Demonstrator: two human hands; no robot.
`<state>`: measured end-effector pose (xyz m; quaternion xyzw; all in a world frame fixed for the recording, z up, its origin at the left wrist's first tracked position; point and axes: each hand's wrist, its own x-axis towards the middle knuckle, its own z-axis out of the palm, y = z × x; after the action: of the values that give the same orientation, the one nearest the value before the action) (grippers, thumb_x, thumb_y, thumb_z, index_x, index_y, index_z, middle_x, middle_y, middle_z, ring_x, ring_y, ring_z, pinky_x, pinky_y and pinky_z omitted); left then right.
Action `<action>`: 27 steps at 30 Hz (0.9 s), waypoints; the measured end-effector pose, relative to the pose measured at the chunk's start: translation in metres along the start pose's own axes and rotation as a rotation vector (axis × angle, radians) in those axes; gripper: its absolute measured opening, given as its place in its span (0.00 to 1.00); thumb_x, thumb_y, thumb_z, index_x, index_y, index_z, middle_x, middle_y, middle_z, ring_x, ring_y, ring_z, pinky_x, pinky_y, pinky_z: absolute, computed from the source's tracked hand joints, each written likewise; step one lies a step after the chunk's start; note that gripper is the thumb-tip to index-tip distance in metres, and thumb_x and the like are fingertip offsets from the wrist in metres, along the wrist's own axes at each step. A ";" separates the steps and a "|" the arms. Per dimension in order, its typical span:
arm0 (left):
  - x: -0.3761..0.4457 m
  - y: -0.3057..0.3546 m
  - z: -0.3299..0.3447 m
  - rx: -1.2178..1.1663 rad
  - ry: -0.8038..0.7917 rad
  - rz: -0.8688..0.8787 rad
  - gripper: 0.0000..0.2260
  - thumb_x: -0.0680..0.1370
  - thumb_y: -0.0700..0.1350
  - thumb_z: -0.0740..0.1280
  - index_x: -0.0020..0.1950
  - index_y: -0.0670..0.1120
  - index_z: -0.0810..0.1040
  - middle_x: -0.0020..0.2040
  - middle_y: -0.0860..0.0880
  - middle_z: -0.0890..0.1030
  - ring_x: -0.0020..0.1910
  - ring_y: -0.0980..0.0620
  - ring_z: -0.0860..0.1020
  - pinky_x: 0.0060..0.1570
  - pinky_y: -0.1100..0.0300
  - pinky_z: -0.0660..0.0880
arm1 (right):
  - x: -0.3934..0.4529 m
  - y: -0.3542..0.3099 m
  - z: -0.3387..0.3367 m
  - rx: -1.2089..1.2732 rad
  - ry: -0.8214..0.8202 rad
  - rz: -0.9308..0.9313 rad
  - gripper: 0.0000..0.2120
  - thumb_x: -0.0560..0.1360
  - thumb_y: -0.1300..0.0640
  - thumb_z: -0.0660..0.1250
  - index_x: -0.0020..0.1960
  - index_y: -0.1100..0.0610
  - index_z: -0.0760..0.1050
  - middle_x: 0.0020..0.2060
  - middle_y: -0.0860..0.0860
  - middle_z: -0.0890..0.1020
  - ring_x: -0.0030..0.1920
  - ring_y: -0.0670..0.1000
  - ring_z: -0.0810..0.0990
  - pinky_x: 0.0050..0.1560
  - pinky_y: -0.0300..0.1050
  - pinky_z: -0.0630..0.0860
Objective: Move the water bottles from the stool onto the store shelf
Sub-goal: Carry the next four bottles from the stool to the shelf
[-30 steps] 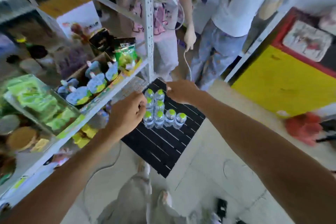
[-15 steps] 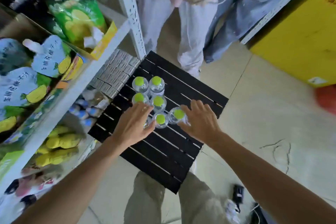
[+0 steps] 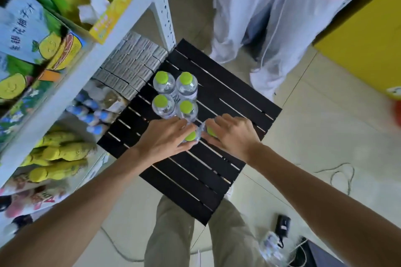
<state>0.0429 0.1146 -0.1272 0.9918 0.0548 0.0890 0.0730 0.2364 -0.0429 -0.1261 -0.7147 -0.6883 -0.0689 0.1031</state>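
Note:
Several small clear water bottles with lime-green caps (image 3: 173, 95) stand upright in a cluster on a black slatted stool (image 3: 227, 97). My left hand (image 3: 165, 138) curls around the near-left bottle, whose cap (image 3: 191, 136) shows between the fingers. My right hand (image 3: 232, 134) closes over the near-right bottle (image 3: 211, 131), mostly hiding it. The white metal store shelf (image 3: 71, 76) stands just left of the stool, its post (image 3: 161, 4) touching the stool's far corner.
The shelf holds snack bags, drink pouches, grey boxes (image 3: 130, 65) and yellow packets (image 3: 58, 151). A person in pale trousers (image 3: 271, 34) stands beyond the stool. A yellow cabinet (image 3: 364, 45) is at right. Cables and a charger (image 3: 283, 223) lie on the tiled floor.
My head has tilted down and moved closer to the stool. Both hands have lowered and closed onto the two nearest bottles.

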 end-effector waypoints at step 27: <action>-0.158 0.102 -0.541 -0.151 0.683 -0.806 0.18 0.65 0.64 0.72 0.42 0.52 0.76 0.28 0.50 0.71 0.27 0.58 0.68 0.30 0.63 0.66 | 0.154 -0.181 -0.486 0.300 -0.040 -0.443 0.24 0.73 0.26 0.63 0.54 0.45 0.74 0.35 0.37 0.83 0.34 0.35 0.80 0.35 0.28 0.73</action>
<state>-0.2015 0.0684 0.3883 0.7986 0.4457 0.3753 0.1507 0.0832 -0.0053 0.3919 -0.5246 -0.8324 0.0271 0.1768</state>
